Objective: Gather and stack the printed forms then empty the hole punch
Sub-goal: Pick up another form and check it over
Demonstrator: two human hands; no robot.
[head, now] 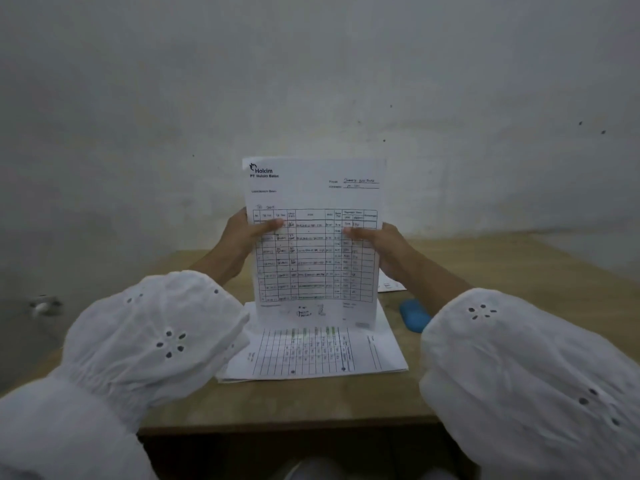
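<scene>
Over the counter's [277, 403] middle, left grip [242, 237] and right grip [384, 247] pinch a printed form [315, 188] upright by its sides.
Stack [311, 355] lies beneath; a slack pinch could drop the sheet askew, toward the blue hole punch [414, 318] alongside.

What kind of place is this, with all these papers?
Probably a small office or work corner: a printed form held up, more forms lying on a wooden desk, and a blue hole punch beside them.

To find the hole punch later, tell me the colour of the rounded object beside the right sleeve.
The object is blue, clearest in the head view.
</scene>
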